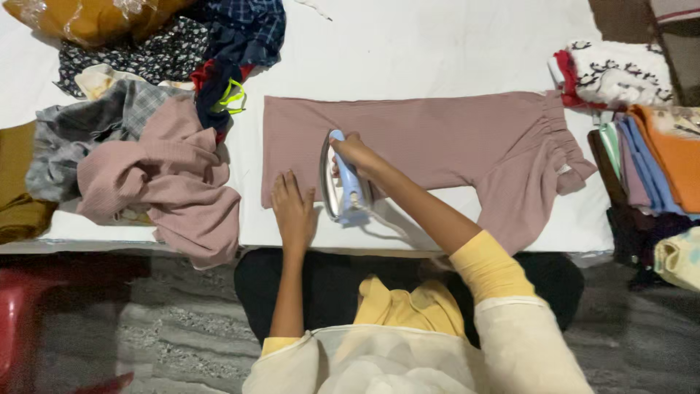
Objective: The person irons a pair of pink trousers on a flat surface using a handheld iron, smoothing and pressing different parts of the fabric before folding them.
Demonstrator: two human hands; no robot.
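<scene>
Right hand (355, 153) of mine wrapped round the iron (343, 179), tip pointing away from me, pink trousers (437, 142) lengthwise left-right, left hand (293, 211) flat, fingers together.

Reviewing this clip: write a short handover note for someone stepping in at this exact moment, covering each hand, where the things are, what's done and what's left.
Right hand: grip closed on the handle of the iron, which sits on the pink trousers near their left end.
Left hand: flat, palm down, on the trousers' lower left edge, beside the iron.
Trousers lie spread flat across the white table, waistband to the right.
Done: folded stack at the right.
Left: the trousers, and the crumpled pile of clothes at the left.
</scene>
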